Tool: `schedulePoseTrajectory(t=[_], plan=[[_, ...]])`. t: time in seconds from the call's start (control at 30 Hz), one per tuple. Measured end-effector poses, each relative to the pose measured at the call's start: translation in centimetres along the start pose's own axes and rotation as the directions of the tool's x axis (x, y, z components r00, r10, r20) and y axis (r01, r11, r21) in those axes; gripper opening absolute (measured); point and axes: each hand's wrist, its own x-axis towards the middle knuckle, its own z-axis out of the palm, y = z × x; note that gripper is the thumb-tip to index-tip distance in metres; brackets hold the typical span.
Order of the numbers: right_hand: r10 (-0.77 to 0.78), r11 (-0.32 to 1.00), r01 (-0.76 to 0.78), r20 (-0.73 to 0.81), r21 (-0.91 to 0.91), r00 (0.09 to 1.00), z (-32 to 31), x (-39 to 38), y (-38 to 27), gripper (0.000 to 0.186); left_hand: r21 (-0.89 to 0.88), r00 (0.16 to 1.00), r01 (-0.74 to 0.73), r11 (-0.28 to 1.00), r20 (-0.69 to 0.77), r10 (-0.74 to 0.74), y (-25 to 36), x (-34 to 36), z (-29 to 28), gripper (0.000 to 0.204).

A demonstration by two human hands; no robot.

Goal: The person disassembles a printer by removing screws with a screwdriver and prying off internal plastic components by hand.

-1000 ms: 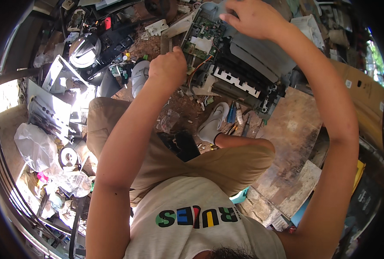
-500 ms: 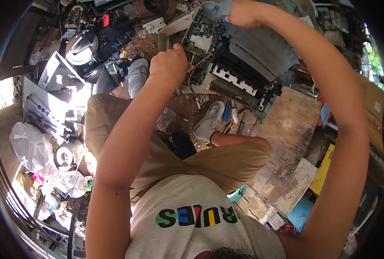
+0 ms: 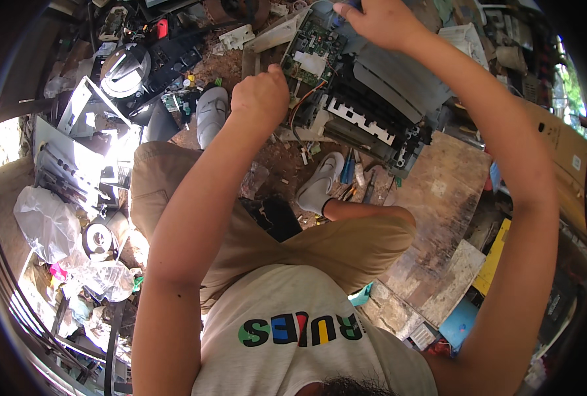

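Note:
A partly opened printer (image 3: 373, 122) lies in front of me, its grey casing and dark rollers exposed. On its left side a green circuit board (image 3: 316, 53) shows, with a pale patch on it and loose orange wires below. My left hand (image 3: 259, 98) is closed at the printer's left edge beside the board, its fingertips mostly hidden. Above the board's far right corner, my right hand (image 3: 384, 25) is closed around a blue-handled tool (image 3: 338, 20). The tool's tip cannot be made out, and the picture's upper edge cuts off some of the fingers.
Hand tools (image 3: 353, 170) lie beside my right foot. A worn wooden board (image 3: 439, 204) is at the right, near a cardboard box (image 3: 554, 142). Plastic bags (image 3: 46, 214), a round reel-like part (image 3: 100, 242) and scrap parts crowd the left.
My right hand has risen slightly toward the upper edge, with the blue handle moving along and its thumb now showing. My left hand has stayed nearly in place at the printer's edge.

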Motion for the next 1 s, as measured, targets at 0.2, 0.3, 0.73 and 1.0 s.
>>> schedulePoseTrajectory(t=[0.2,0.3,0.73,1.0], plan=[[0.293,0.916,-0.215,0.198,-0.339,0.935,-2.8,0.7,-3.2,0.022,0.001,1.0,0.019,1.0,0.018,-0.019,-0.1,-0.1,-0.2,0.033],[0.19,0.944,-0.108,0.248,-0.312,0.95,-2.5,0.5,-1.6,0.025,-0.004,1.0,0.009,1.0,0.012,-0.009,-0.2,-0.1,-0.2,0.033],[-0.018,0.975,0.085,0.307,-0.207,0.952,-2.7,-0.1,-2.0,0.029,-0.013,1.0,0.013,1.0,0.015,-0.013,-0.1,-0.1,-0.3,0.031],[0.143,0.965,-0.064,0.306,-0.255,0.941,-3.7,-0.6,-3.0,0.031,0.006,0.999,0.019,1.0,0.026,-0.019,0.3,-0.2,-0.4,0.03]])
